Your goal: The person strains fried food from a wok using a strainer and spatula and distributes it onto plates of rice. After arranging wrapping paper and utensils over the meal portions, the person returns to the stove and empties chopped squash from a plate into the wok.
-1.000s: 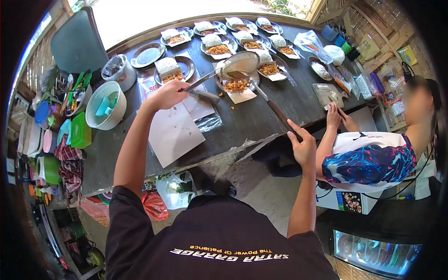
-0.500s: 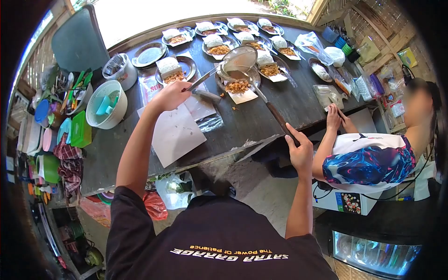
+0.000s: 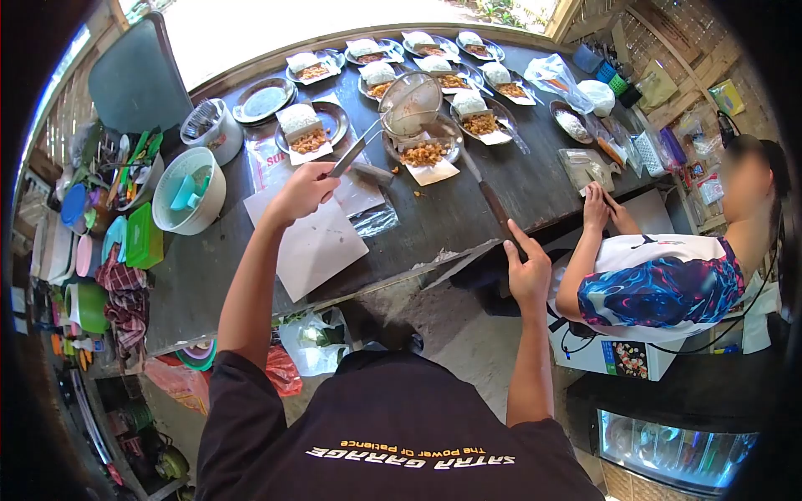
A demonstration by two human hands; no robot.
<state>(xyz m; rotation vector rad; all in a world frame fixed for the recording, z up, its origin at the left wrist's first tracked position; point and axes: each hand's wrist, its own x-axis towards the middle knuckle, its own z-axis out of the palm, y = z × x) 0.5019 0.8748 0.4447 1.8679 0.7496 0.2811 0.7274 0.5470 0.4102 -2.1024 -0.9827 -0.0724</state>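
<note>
My left hand [image 3: 307, 192] is closed around the handle of a wire-mesh strainer [image 3: 411, 102], which hangs over a plate in the middle of the table. My right hand [image 3: 528, 271] grips the brown handle of a metal spatula [image 3: 493, 200]. The spatula's head is partly hidden, near the plate's right edge. Under the strainer, brown diced food [image 3: 423, 154] lies on white paper on that plate. To its left is another plate with rice [image 3: 298, 118] and the same brown food. A similar portion [image 3: 479, 124] stands on the right.
Several plates of rice line the far side of the dark table [image 3: 451, 217]. Stacked plates [image 3: 266, 98], a white tub [image 3: 190, 190] and paper sheets [image 3: 307, 242] are on the left. A person [image 3: 660, 275] sits at right, hands at a plastic packet [image 3: 587, 169].
The strainer has shifted a little left and its basket has tilted. The spatula has come away from the strainer, moving down, and my right hand is slightly lower.
</note>
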